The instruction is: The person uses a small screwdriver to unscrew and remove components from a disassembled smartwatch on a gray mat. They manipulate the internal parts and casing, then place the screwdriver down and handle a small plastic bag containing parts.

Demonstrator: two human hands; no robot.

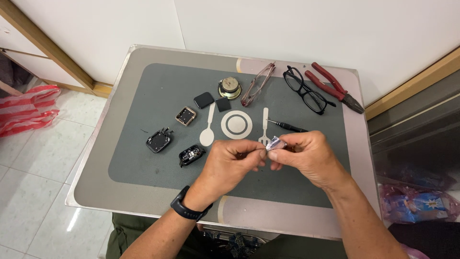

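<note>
Between the two hands, just above the near middle of the grey mat (pixel 143 168), sits a small shiny silver part (pixel 276 143), pinched from both sides. The right hand (pixel 309 156) is closed on it with thumb and forefinger; the left hand (pixel 232 160) meets it from the other side, its fingertips (pixel 262 152) curled in and touching the part's edge. A black band (pixel 187 209) wraps the left wrist. What exactly the part is cannot be told; it is small and half hidden by the fingers.

For work this fine, it seems best to keep both wrists low and steady over the mat, so that anything that slips lands on the mat and not the floor, and to grip lightly with the fingertips alone.

Just behind the right hand lies a thin black screwdriver (pixel 287 125). To the left are small opened watch cases: a black one with its insides showing (pixel 191 154), another black one (pixel 158 140), a gold-rimmed one (pixel 185 115), and two dark square pieces (pixel 203 100) (pixel 223 104). Farther back lie a round speaker (pixel 230 88), pinkish-framed glasses (pixel 258 84), black-framed glasses (pixel 304 90) and red-handled pliers (pixel 335 87). The mat lies on a small table (pixel 96 192) set against a white wall.
</note>
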